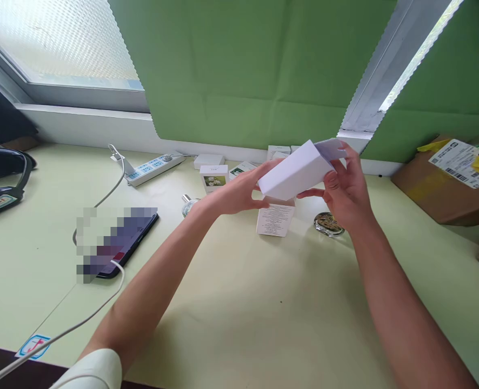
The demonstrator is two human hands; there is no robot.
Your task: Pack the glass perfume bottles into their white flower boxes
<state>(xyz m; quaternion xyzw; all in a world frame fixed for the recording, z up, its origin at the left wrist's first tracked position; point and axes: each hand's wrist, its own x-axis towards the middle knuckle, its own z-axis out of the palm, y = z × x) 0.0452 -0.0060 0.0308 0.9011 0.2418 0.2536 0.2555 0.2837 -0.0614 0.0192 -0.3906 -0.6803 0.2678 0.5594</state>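
Note:
Both my hands hold a plain white carton box (294,170) tilted in the air above the pale table (239,302). My left hand (241,192) grips its near left end, fingers wrapped round it. At the far end my right hand (345,186) closes on the box, its fingers at the open flap. Below the box stands a small white box with printed text (275,219). A round glass bottle (327,223) lies just under my right hand. Another small glass bottle (188,204) lies near my left wrist.
A phone (121,243) on a white cable lies at the left, a power strip (154,167) behind it. Several small white boxes (214,177) line the back by the green cloth. A brown parcel (446,183) sits at the right; a black headset (2,178) at far left.

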